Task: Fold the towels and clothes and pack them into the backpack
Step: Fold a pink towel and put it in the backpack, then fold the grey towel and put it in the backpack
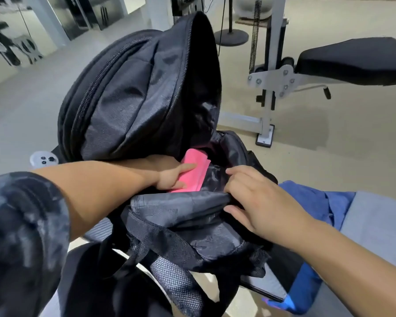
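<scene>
Gym floor and a weight bench (352, 62) sit behind the open backpack (128, 99). The left hand (169, 177) grips the folded pink towel (197, 165), partway inside; the right hand (256, 202) grips the lining, pulling it back. Best to push the towel flat to the bottom, keeping its folds and the mouth wide.

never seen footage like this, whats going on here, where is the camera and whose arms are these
There is no machine here. A person wears one wide-angle camera on the head, so you look forward and down along their own arms. The left hand holds a folded pink cloth inside the open black backpack. The right hand grips the edge of the opening, fingers curled over it. A blue cloth lies to the right of the backpack, not yet packed. Behind stands a weight bench.
</scene>
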The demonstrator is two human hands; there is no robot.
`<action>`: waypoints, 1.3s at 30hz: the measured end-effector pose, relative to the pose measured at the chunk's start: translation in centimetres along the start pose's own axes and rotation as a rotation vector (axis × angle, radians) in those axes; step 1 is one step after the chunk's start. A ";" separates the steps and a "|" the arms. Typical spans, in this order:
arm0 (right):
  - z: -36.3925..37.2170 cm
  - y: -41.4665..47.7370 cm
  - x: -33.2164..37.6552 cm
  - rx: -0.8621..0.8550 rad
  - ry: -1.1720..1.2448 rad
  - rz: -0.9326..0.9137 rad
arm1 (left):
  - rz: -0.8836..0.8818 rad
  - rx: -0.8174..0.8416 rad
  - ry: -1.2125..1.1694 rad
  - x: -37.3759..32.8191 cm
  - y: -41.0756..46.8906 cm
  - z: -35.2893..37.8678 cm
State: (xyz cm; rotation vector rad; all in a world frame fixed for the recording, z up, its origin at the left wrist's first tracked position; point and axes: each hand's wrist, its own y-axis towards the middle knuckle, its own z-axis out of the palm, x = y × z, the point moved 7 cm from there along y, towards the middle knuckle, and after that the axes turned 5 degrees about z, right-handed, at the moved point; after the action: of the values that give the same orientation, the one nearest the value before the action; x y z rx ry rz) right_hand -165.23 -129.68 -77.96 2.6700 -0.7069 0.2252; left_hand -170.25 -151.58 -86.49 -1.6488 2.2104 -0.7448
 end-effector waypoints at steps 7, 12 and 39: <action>-0.5 0.2 -0.1 0.021 0.048 0.121 | -0.028 -0.233 -0.327 -0.3 -4.6 -6.6; 0.2 0.7 -1.3 0.105 0.236 0.337 | -0.054 -0.473 -0.487 -4.9 -11.4 -10.3; 11.8 22.4 4.8 0.251 0.379 0.331 | -0.417 -0.531 0.171 11.5 -18.9 -3.9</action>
State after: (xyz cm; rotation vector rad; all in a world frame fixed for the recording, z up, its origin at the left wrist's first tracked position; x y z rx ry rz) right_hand -171.70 -154.53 -80.75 2.6013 -1.0427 0.9352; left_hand -160.60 -165.60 -71.84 -2.4361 2.3449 -0.4138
